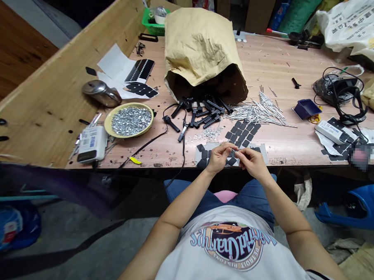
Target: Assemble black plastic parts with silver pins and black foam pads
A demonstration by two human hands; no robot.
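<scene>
Close to the table's front edge, my left hand (219, 158) and my right hand (252, 161) meet with fingertips pinched together. Something small and thin is between them, but its kind is too small to make out. Under and around both hands lies a pale sheet (268, 154) with black rounded pads (202, 162). More black pads (243, 132) are laid out just beyond it. Farther back, black plastic handle-like parts (206, 113) spill in a pile from a brown paper bag (200, 45). Beside them lie thin metal rods (261, 111) and scattered small metal bits (209, 134).
A yellow bowl (146, 129) of small metal pieces stands left, near a metal cup (99, 93) and a white box (92, 144). A wooden board (69, 64) walls the left side. To the right are a dark blue tray (306, 109) and a head strap (346, 105).
</scene>
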